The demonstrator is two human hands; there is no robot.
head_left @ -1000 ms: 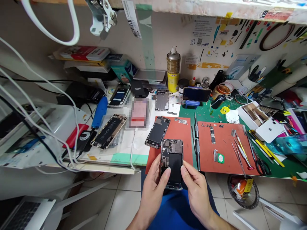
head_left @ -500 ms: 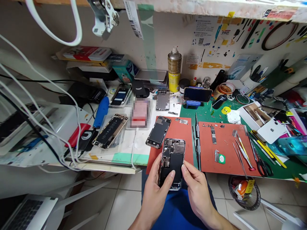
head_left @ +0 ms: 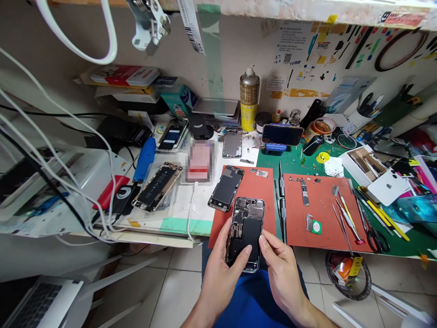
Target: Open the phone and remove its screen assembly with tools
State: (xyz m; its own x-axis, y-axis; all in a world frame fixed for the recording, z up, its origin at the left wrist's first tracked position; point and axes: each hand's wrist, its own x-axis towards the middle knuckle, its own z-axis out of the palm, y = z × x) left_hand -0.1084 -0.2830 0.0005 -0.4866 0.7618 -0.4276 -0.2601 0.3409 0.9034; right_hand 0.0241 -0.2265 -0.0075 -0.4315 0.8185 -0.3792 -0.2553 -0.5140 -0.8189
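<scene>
An opened smartphone (head_left: 251, 232) shows its black battery and circuit parts face up, held over my lap at the bench's front edge. My left hand (head_left: 221, 264) grips its left side, with the thumb lying across the lower part of the battery. On the right edge, my right hand (head_left: 282, 264) holds the phone between thumb and curled fingers. Just beyond the phone's top lies a detached phone screen (head_left: 226, 188), inner side up, on the red mat (head_left: 262, 191). A pair of slim screwdrivers (head_left: 282, 200) lies to the right.
Right of the screwdrivers, a second red mat bears a logic board (head_left: 304, 193), tweezers (head_left: 341, 223) and scissors (head_left: 377, 239). Another opened phone (head_left: 157, 187) lies on the left. A spray can (head_left: 249, 98) stands at the back. Below the bench is a waste bin (head_left: 348, 275).
My left thumb has shifted very slightly to the right over the battery. The phone stays in both hands, and the whole view has drifted a little.
</scene>
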